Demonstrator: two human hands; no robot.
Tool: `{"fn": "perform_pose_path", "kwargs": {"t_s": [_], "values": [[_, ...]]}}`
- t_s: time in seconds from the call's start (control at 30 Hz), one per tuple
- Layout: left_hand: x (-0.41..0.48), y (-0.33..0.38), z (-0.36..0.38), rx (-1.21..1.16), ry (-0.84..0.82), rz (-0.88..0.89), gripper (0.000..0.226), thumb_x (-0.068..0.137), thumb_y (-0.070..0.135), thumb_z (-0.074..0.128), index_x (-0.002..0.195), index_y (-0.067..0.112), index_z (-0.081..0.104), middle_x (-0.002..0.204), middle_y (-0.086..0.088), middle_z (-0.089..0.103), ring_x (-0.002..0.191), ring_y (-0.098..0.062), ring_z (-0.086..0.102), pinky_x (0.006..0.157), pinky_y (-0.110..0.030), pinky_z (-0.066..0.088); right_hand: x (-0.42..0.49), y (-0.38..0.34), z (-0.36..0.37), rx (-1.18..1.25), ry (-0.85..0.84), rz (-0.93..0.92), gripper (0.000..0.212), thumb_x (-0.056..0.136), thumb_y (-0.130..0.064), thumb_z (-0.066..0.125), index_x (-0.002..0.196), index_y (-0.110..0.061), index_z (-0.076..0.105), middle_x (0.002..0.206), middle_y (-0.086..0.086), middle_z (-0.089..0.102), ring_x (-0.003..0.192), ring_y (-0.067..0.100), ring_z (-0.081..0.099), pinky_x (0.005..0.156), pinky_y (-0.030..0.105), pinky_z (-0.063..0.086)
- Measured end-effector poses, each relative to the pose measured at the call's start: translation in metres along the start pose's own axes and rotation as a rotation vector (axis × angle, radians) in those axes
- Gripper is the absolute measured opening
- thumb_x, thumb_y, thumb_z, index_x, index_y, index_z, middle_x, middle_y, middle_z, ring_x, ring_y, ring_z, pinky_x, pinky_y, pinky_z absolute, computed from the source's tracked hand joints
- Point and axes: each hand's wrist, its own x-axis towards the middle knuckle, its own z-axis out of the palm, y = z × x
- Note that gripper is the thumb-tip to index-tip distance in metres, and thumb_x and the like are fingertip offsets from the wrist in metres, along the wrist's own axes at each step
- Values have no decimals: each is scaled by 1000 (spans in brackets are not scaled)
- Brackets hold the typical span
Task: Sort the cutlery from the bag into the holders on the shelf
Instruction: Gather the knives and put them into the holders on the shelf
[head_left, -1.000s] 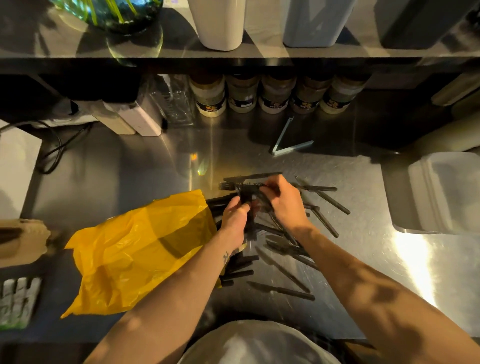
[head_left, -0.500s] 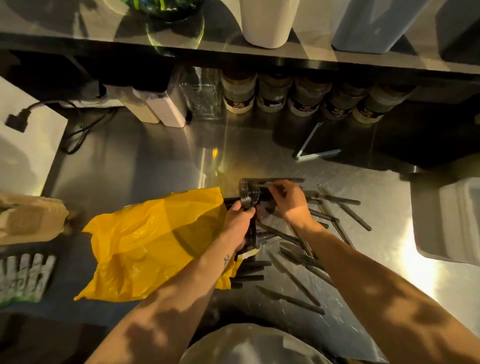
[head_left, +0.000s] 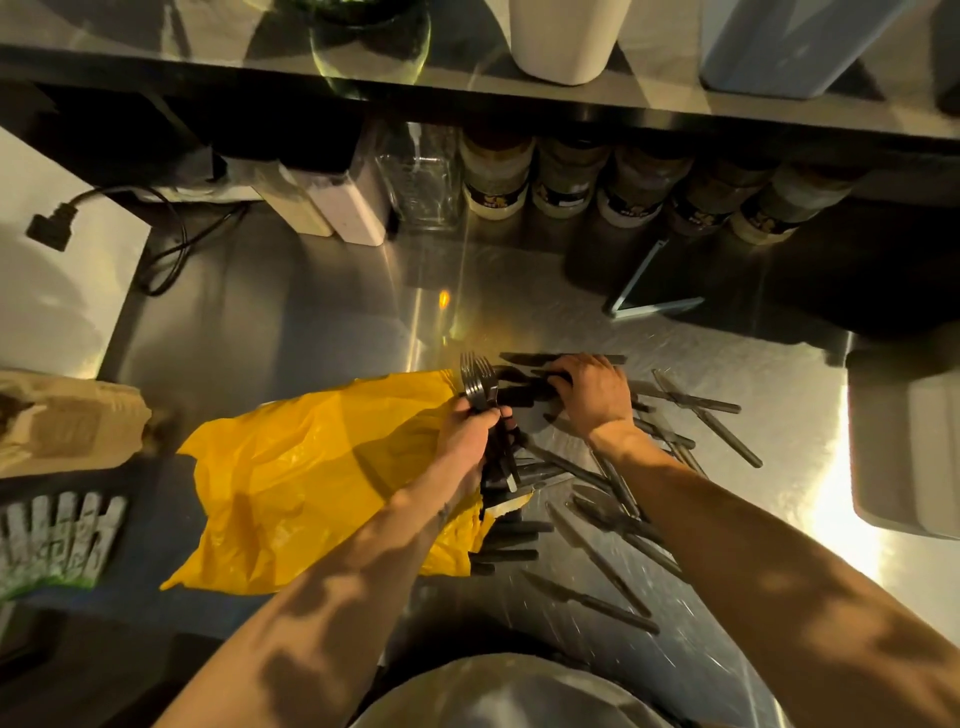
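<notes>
A crumpled yellow bag (head_left: 322, 483) lies on the steel counter (head_left: 311, 322). My left hand (head_left: 467, 441) grips a bundle of dark forks (head_left: 480, 387), tines pointing away from me. My right hand (head_left: 592, 395) reaches into the scattered dark cutlery (head_left: 613, 519) just right of the forks, its fingers curled around a dark handle there. Knives (head_left: 711, 410) lie spread to the right and toward me. On the shelf above stand a white holder (head_left: 566, 36) and a blue-grey holder (head_left: 795, 47).
Spice jars (head_left: 496, 176) line the back under the shelf (head_left: 727, 109), with a clear glass jar (head_left: 421, 182) and a white box (head_left: 353, 208) to their left. A green glass vessel (head_left: 369, 41) sits on the shelf. A white tub (head_left: 904, 447) stands at right, an egg carton (head_left: 62, 421) at left.
My left hand has raised the fork bundle so the tines stand up past the bag's edge. My right hand has shifted a little right onto the loose pieces. The view has moved closer.
</notes>
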Motion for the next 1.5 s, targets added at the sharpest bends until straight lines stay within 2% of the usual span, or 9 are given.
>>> {"fn": "perform_pose_path", "kwargs": {"t_s": [0.27,0.63,0.77,0.87,1.0,1.1,1.17,1.23,1.5], "values": [[-8,-5,3,-57,22,-6,21,93,5,67,107,21,66,95,-9,76,93,-25,74,83,-45,60,-8,8,0,7,-128,-34,27,103,-36,52,116,-25,73,122,8,65,117,32,58,100,51,48],[-9,-6,-4,-40,20,15,24,97,1,60,105,23,61,101,-9,75,94,-24,74,86,-42,60,-9,-1,5,0,-135,-16,25,95,-16,64,119,-23,68,122,7,65,120,28,54,104,42,45],[-15,-10,-1,-152,39,-19,22,95,5,62,110,21,64,102,-9,76,96,-24,74,88,-43,58,-24,-9,-6,313,-60,34,23,96,-11,65,118,-15,69,117,2,59,107,19,59,98,29,50],[-20,-12,0,-189,0,-53,22,96,19,61,118,19,65,107,-9,76,103,-28,71,96,-47,53,-44,-22,-14,656,-96,181,25,98,-15,65,122,-20,66,114,-5,61,97,7,64,74,10,51],[-29,-14,5,-162,-45,-64,27,98,31,56,120,21,67,111,-9,75,107,-29,68,89,-46,51,-73,-31,-11,896,-131,356,18,94,-17,71,109,-27,66,103,-9,71,96,3,67,77,16,51],[-37,-20,12,-158,-86,-65,27,95,26,62,120,21,67,114,-9,74,109,-27,67,89,-44,50,-101,-25,2,830,-70,372,14,88,-16,78,99,-18,70,93,-2,75,88,10,71,84,30,58],[-43,-28,15,-78,-100,-63,28,90,29,69,118,28,67,117,-5,73,112,-22,64,98,-41,46,-120,-20,9,712,23,228,14,84,-12,81,94,-14,72,90,-2,73,83,4,69,82,25,57],[-51,-36,19,-51,-110,-61,24,91,26,69,115,27,68,117,-3,73,108,-18,64,86,-32,46,-139,-17,12,653,77,163,15,83,-8,81,91,-15,71,87,-8,70,80,-3,65,76,11,49],[-64,-70,28,-5,-87,-19,23,95,8,62,114,22,64,110,-6,75,102,-21,70,82,-36,53,-184,-3,14,732,20,333,13,91,-23,76,85,-23,65,76,-9,66,66,-7,60,61,10,46]]}}
